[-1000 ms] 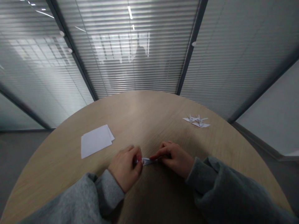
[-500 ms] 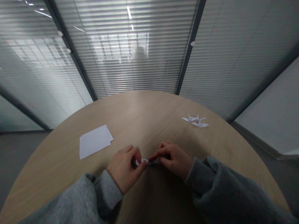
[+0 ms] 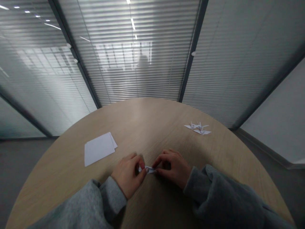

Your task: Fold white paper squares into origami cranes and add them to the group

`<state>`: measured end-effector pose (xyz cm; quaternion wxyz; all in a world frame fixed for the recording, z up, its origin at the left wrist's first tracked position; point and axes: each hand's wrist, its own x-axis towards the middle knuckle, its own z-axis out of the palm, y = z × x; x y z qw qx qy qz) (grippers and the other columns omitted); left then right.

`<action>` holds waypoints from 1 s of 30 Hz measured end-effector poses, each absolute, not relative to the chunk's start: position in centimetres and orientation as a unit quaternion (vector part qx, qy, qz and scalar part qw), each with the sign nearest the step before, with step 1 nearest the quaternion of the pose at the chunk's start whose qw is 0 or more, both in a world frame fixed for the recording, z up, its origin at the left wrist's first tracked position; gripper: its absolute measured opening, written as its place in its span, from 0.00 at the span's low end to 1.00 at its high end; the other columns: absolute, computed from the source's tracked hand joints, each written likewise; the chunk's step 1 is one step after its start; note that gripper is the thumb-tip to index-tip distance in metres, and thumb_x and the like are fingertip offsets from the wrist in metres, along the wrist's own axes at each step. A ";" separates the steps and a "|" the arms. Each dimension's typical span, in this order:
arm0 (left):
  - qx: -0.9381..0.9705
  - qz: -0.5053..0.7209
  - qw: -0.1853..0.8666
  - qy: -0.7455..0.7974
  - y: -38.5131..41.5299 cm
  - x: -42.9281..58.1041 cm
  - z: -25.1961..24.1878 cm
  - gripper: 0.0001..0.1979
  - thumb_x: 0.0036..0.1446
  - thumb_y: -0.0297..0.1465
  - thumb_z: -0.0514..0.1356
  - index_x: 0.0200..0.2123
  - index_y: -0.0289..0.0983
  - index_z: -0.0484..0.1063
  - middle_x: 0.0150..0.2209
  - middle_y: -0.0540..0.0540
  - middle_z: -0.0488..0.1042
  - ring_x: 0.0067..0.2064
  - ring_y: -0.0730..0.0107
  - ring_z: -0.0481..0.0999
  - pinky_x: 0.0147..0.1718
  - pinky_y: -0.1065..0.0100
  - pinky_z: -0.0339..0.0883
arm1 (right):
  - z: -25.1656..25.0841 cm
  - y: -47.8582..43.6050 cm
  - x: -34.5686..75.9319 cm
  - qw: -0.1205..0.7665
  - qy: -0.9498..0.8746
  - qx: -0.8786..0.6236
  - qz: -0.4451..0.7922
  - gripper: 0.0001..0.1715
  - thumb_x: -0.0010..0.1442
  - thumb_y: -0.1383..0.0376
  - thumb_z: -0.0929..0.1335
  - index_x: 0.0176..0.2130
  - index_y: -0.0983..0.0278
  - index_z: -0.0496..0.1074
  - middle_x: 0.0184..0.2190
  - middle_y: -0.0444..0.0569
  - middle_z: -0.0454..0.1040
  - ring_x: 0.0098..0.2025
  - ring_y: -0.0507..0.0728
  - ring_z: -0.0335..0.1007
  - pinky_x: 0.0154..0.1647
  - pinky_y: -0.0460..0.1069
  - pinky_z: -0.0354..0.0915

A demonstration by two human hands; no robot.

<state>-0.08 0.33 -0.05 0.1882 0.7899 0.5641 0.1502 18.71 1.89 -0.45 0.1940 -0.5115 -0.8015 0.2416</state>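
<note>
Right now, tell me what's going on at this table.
A person holds a small folded piece of white paper between the fingers of the left hand and the right hand, low over a round wooden table. A stack of white paper sheets lies on the table to the left of the hands, and folded paper cranes sit farther off to the right.

I have a small folded strip of white paper (image 3: 150, 170) held crosswise, narrow and tapering to a point, with several creased layers showing. My left hand (image 3: 127, 173) pinches one end and my right hand (image 3: 171, 168) the other, so my fingers hide both of its ends.
</note>
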 end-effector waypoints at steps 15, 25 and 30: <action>0.780 0.227 0.192 0.551 0.3 -0.1 -0.3 0.05 0.52 0.31 0.53 0.30 0.37 0.66 0.26 0.50 0.67 0.28 0.68 0.67 0.27 0.68 0.57 | -0.8 2.2 19.0 0.218 -0.865 -0.440 0.102 0.02 0.52 0.66 0.71 0.30 0.61 0.78 0.29 0.48 0.72 0.37 0.58 0.65 0.41 0.53 0.57; 0.785 0.238 0.200 0.536 0.7 -0.4 -0.7 0.09 0.53 0.33 0.55 0.32 0.36 0.72 0.30 0.48 0.67 0.32 0.66 0.68 0.31 0.67 0.60 | -1.1 2.2 19.0 0.252 -0.862 -0.431 0.082 0.01 0.51 0.67 0.72 0.29 0.61 0.77 0.27 0.47 0.70 0.35 0.57 0.63 0.39 0.52 0.57; 0.774 0.262 0.217 0.534 0.8 -0.3 -0.7 0.11 0.55 0.33 0.54 0.36 0.34 0.73 0.31 0.47 0.68 0.32 0.67 0.68 0.31 0.67 0.61 | -0.9 2.2 18.9 0.272 -0.865 -0.418 0.055 0.01 0.52 0.67 0.72 0.29 0.62 0.77 0.29 0.48 0.69 0.35 0.57 0.62 0.39 0.52 0.56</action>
